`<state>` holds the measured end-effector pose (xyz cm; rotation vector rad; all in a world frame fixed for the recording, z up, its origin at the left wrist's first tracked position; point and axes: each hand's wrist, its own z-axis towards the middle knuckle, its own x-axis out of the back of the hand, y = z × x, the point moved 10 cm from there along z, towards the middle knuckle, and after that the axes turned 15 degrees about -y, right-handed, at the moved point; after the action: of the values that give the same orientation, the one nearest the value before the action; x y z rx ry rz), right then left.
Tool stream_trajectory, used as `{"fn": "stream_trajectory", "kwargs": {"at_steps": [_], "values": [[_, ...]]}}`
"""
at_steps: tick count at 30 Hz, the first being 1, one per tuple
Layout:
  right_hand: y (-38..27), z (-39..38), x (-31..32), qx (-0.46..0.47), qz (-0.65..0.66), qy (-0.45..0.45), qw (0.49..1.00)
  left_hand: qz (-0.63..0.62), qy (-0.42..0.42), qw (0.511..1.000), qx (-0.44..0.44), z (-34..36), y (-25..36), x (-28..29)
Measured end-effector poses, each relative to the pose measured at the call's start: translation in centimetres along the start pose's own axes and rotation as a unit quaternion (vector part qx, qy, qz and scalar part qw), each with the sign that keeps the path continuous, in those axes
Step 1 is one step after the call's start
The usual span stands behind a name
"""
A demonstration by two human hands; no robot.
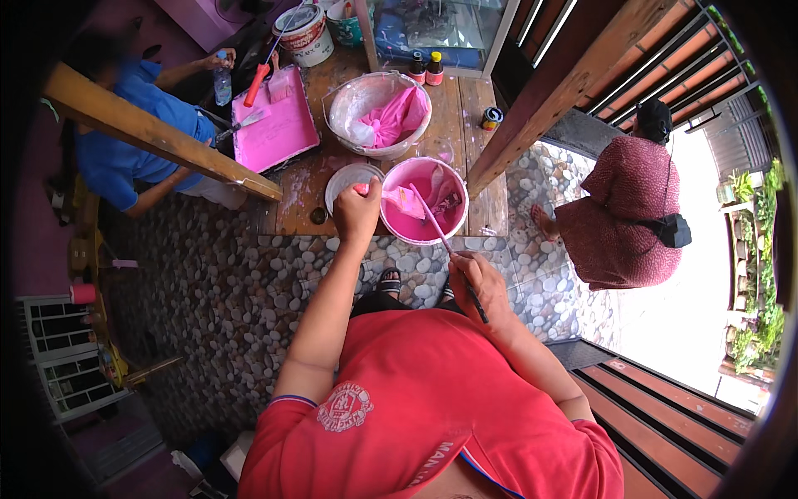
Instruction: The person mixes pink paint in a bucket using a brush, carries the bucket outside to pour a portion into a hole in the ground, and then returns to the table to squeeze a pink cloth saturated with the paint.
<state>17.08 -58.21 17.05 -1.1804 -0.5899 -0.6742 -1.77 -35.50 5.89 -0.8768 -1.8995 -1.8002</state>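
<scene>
Your left hand (363,209) hides most of the paintbrush (402,202) handle and part of the white lid (342,178). Right hand (484,287) covers a stretch of the slender stick (435,222); can't tell whether it's a brush handle. Dark patches inside the pink bucket (417,240): too small to make out. Your right foot (449,293) mostly hidden, a sliver beside that hand. Wooden post (165,137) crosses the blue-shirted co-worker (178,116), masking part of the torso; head lost in shadow. Glass cabinet (436,35) cut by the upper edge. Labels on the small dark bottle (417,69): too tiny to read.
</scene>
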Motion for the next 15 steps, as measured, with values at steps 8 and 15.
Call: {"fn": "stream_trajectory", "kwargs": {"at_steps": [8, 15], "values": [[-0.3, 0.3, -0.9, 0.011, 0.014, -0.010, 1.000, 0.005, 0.025, 0.999, 0.031, 0.2, -1.9, 0.9], [1.7, 0.4, 0.0, -0.064, 0.018, -0.004, 0.998, 0.033, 0.037, 0.999, 0.007, -1.2, 1.2, 2.1]]}}
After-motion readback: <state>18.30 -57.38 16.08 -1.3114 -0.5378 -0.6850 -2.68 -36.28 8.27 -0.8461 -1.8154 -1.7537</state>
